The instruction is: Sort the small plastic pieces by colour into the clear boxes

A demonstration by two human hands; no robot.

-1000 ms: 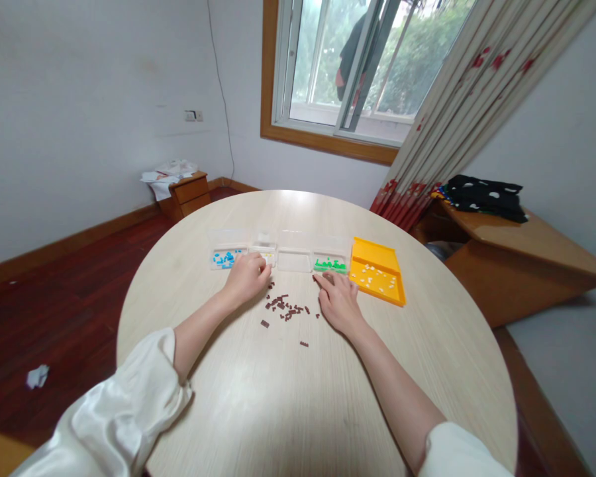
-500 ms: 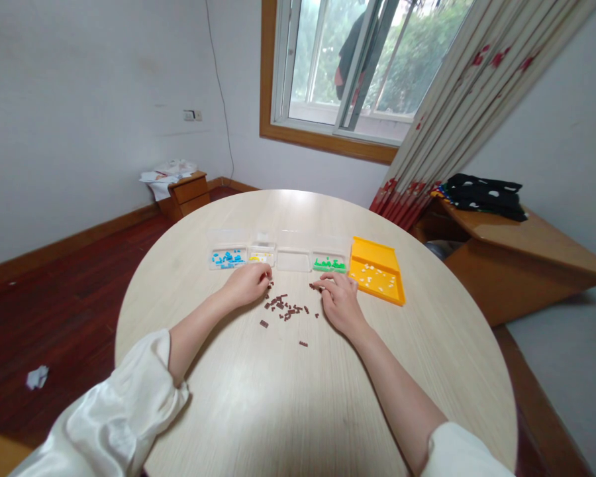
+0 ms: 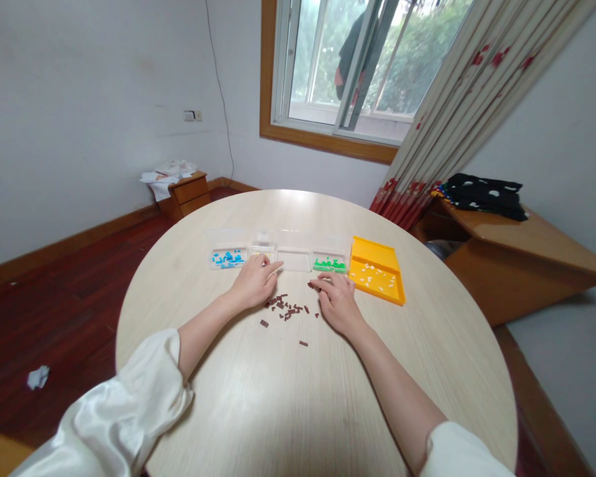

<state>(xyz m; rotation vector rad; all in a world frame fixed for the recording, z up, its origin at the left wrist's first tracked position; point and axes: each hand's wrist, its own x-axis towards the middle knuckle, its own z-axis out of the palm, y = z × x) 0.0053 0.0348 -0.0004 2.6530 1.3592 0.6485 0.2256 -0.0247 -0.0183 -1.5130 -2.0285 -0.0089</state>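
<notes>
Apparently, the left hand (image 3: pixel 255 281) has its forefinger stretched out; whether it holds anything, I cannot tell. A brown brick (image 3: pixel 310 285) touches the right hand's (image 3: pixel 336 301) bunched fingertips; a loose grip might drop it. Loose bricks (image 3: pixel 288 309) lie between both hands, where a dragging wrist could scatter them.

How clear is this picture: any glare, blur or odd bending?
In the head view, a bright sheen on the far edge of the table, nearest the window; head view, foliage outside pale and soft; head view, cabinet slanting, perhaps from a wide lens; head view, brown pieces distinguishable, fine details too small to read.
</notes>
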